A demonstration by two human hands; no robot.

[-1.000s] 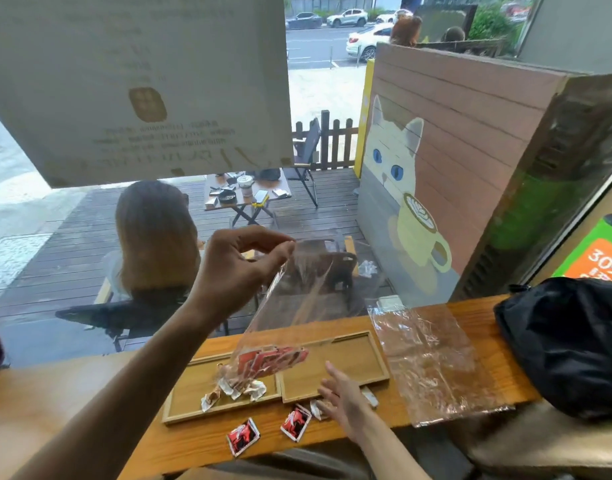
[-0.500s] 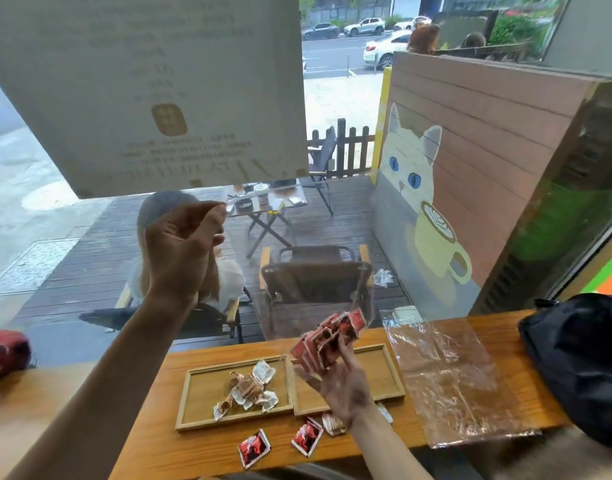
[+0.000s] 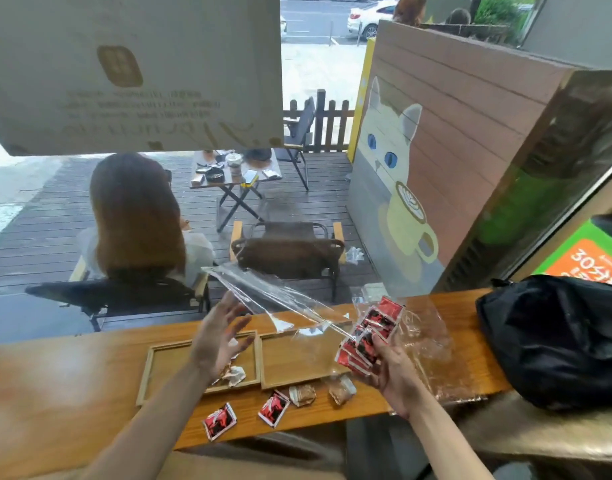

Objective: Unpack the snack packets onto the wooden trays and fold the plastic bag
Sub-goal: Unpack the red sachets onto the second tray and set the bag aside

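Observation:
My right hand (image 3: 392, 370) grips a stack of red-and-black snack packets (image 3: 370, 336) above the right wooden tray (image 3: 297, 362). A clear plastic bag (image 3: 273, 296) hangs loose in the air, running from upper left down to that stack. With its fingers spread and nothing in them, my left hand (image 3: 217, 341) hovers over the left wooden tray (image 3: 166, 368), just below the bag. A few pale wrapped snacks (image 3: 235, 372) lie in the left tray, partly hidden by my left hand. Two red packets (image 3: 219, 420) (image 3: 273, 408) and two brown ones (image 3: 302, 394) (image 3: 341, 393) lie on the counter in front of the trays.
A second clear plastic bag (image 3: 432, 344) lies flat on the wooden counter (image 3: 55, 379) right of the trays. A black bag (image 3: 557, 337) fills the counter's right end. A window stands just behind the counter, with a seated person and chairs outside.
My left hand came down from high up, let go of the bag and opened over the left tray. My right hand shifted right with the red packets; the bag now trails loose.

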